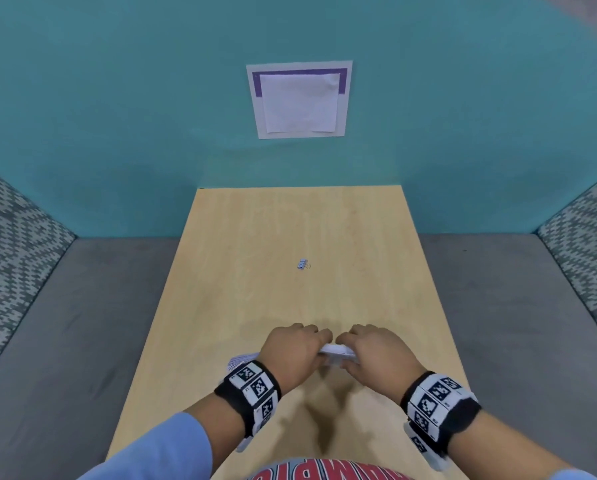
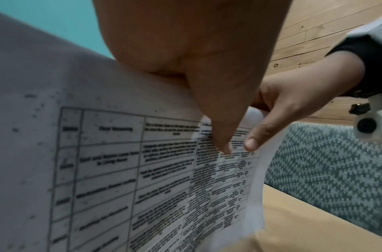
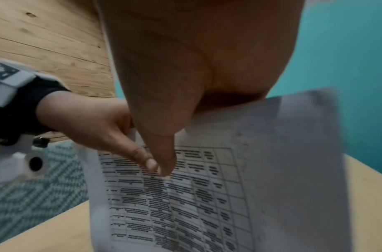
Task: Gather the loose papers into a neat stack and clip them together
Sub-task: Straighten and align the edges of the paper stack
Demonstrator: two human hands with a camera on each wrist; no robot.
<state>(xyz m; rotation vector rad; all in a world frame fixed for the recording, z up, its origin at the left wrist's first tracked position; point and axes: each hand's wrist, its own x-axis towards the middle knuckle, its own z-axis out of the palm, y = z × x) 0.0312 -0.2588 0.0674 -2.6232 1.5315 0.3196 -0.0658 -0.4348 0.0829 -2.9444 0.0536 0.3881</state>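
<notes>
Light wooden rectangular table (image 1: pixel 290 237): runs from near edge to teal far wall. White printed paper sheets with gridded tables (image 2: pixel 125 170): held upright on edge over the table's near end, between both hands. Left hand (image 1: pixel 292 351): thumb and fingers pinch the sheets' top edge. Right hand (image 1: pixel 376 351): pinches likewise, thumbs nearly touching. Small pale-blue binder clip (image 1: pixel 303 264): lies mid-table, farther off, well apart from the sheets.

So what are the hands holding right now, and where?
Both the left hand and right hand grip the papers by their top edge.
</notes>
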